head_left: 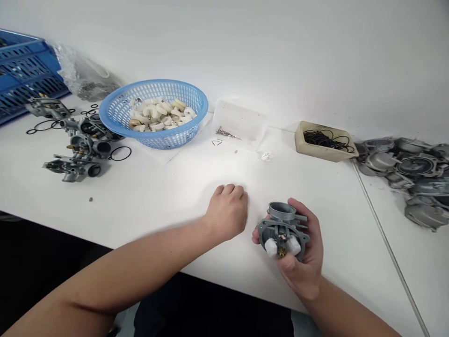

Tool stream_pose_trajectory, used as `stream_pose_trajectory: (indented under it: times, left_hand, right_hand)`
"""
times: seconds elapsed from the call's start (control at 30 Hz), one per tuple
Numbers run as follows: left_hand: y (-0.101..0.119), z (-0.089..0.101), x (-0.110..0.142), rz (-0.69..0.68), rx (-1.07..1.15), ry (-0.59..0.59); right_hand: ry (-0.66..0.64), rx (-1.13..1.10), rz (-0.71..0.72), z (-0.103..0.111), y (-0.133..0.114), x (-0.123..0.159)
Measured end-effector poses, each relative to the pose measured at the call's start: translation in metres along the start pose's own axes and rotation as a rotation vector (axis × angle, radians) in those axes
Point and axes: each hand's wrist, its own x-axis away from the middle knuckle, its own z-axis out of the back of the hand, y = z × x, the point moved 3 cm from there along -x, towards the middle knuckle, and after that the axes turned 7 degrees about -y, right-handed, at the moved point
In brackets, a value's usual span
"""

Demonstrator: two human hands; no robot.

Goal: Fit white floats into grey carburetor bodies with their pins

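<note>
While your right hand (308, 252) held the grey carburetor body (282, 213) near the front edge of the white surface (168, 187), its grip was closed around the casting, thumb beside the brass fitting (281, 253). The body's open side faced you, and you could see two white floats (293, 245) sitting in it, so that fitting looked done or nearly so; whether they were pinned, you could not tell. No cover closed that side, so closing it seemed to be what was left. Your left hand (228, 213) rested just beside, curled into a fist, its contents, if any, hidden. Beyond it stood a clear tray (250, 122) with thin pins (227, 134), then a blue basket (161, 140) of loose white floats (161, 112) and a cream box (319, 152) of black rings (326, 140). Farther out, more carburetor bodies (80, 147) lay at the left, near a blue crate (24, 70), and grey metal castings (417, 164) were heaped at the right; parts of both groups seemed to await work.
</note>
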Motion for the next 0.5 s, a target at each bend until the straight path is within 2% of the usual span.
stream_pose_trajectory:
  times: [0.17,0.33,0.5]
  left_hand:
    - [0.000,0.000,0.000,-0.014,0.012,0.002]
    - [0.001,-0.003,0.000,-0.060,-0.032,0.009]
    - [0.002,-0.002,0.002,-0.105,-0.060,0.004]
  right_hand:
    - [0.001,-0.169,-0.078,-0.006,-0.003,-0.006]
    - [0.065,-0.273,-0.164,-0.012,-0.007,-0.008]
    - [0.011,-0.369,-0.243,-0.013,-0.008,-0.006]
